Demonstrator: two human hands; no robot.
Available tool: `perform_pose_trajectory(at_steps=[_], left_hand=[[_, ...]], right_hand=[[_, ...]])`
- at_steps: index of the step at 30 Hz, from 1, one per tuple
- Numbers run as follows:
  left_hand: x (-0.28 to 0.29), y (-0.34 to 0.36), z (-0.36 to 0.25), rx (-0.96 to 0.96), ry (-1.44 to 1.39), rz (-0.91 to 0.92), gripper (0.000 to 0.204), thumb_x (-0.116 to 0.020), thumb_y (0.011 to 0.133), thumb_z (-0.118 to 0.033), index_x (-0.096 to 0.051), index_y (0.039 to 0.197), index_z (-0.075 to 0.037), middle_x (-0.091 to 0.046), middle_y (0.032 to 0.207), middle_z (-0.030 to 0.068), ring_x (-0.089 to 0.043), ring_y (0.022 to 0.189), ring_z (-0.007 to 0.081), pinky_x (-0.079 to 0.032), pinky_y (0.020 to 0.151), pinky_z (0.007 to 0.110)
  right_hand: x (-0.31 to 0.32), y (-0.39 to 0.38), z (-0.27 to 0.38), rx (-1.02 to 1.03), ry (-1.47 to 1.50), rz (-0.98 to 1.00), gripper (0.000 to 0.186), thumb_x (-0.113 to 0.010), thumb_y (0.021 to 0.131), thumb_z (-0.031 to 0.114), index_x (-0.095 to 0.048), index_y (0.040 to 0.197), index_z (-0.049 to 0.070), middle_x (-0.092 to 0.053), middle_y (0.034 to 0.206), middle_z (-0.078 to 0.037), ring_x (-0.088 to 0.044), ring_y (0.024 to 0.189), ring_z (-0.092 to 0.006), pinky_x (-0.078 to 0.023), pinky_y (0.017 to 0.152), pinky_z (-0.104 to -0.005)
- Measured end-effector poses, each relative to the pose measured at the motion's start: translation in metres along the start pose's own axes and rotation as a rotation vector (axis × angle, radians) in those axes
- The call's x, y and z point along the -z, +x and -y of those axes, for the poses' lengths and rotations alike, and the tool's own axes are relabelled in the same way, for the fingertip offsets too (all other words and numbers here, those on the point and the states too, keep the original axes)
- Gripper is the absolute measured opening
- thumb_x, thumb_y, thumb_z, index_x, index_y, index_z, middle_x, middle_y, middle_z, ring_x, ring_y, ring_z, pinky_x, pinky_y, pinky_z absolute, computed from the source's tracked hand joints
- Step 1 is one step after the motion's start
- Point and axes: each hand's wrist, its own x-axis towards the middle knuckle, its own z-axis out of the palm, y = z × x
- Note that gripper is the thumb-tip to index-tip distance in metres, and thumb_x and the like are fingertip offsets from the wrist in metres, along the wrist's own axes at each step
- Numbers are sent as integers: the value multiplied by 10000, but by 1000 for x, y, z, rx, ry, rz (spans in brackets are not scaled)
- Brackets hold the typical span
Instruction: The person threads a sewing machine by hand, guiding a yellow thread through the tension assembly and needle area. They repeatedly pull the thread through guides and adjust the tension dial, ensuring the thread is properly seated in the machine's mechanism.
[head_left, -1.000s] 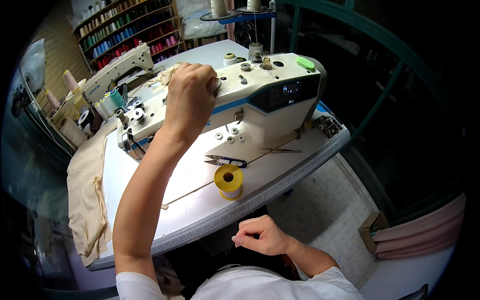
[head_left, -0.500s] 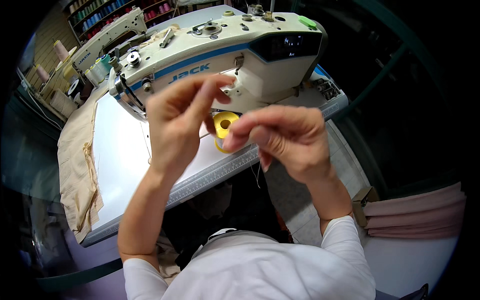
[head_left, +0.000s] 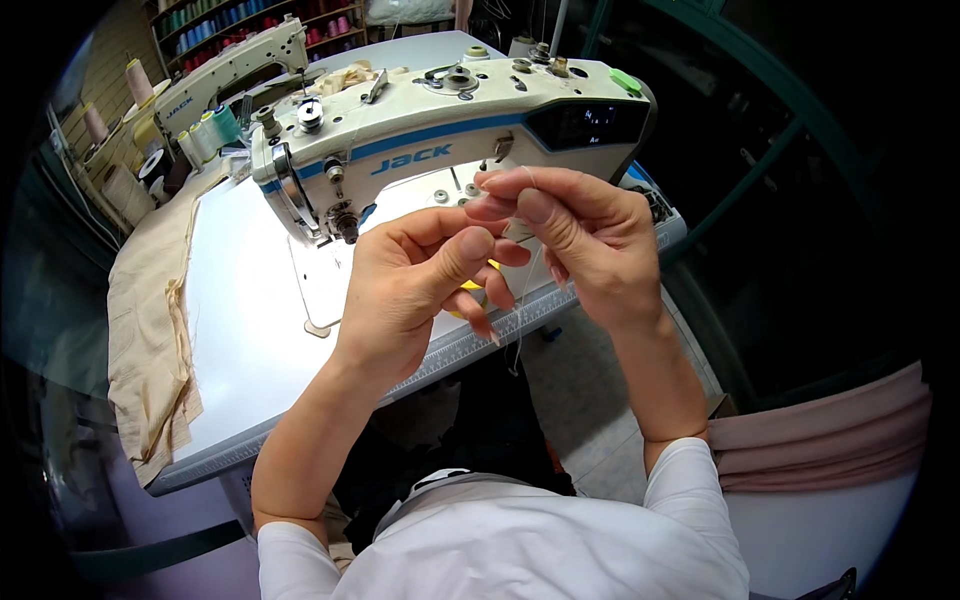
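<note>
Above the front edge of the table, my two hands meet almost fingertip to fingertip. My right hand (head_left: 595, 245) pinches a fine white thread (head_left: 521, 335), whose loose tail dangles below the fingers. My left hand (head_left: 410, 275) sits just beside it, thumb and forefinger pressed together at the thread, its other fingers loosely spread; the exact pinch point is too small to see. Behind the left fingers a yellow spool (head_left: 487, 275) is mostly hidden. A white sewing machine (head_left: 460, 115) with a blue stripe stands beyond both hands.
The white tabletop (head_left: 235, 290) has a ruler strip (head_left: 440, 355) along its front edge. Beige cloth (head_left: 150, 320) drapes over its left side. Further back are a second sewing machine (head_left: 235, 75), thread cones (head_left: 205, 130) and spool shelves (head_left: 235, 20). Pink fabric (head_left: 820, 440) hangs at right.
My left hand has moved right and down, and my right hand up, bringing their fingertips together. The yellow spool is now mostly covered by the left fingers. The view has shifted slightly.
</note>
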Motion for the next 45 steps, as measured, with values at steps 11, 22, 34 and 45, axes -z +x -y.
perform_pose_trajectory(at_steps=[11, 22, 34, 45], left_hand=[[20, -3, 7, -121, -122, 4, 141, -680, 937, -109, -709, 973, 25, -679, 895, 93, -672, 745, 100, -551, 598, 245], [20, 18, -6, -27, -61, 111, 149, -574, 1014, -162, -613, 999, -20, -578, 796, 47, -446, 660, 85, -368, 618, 229], [26, 29, -4, -20, -36, 35, 175, -593, 989, -68, -480, 1115, -24, -634, 851, 48, -615, 764, 80, -462, 649, 178], [24, 29, -5, -87, 244, -80, 218, -653, 959, -94, -495, 1104, -54, -623, 834, 19, -632, 796, 63, -519, 727, 178]], right_hand=[[1, -16, -11, -118, -95, -81, 221, -611, 991, 113, -710, 1145, -11, -744, 1014, -91, -651, 726, -56, -500, 541, -191], [30, -17, 8, -216, -400, 79, 191, -735, 887, 87, -742, 1062, 13, -724, 1030, -93, -666, 864, -110, -527, 716, -227], [24, 19, -8, -203, -285, 107, 342, -750, 885, 150, -693, 1205, 44, -723, 1043, -93, -694, 870, -127, -549, 633, -234], [28, 19, -18, -228, -330, -21, 148, -717, 914, 117, -722, 986, -13, -714, 790, -57, -665, 683, -83, -527, 561, -212]])
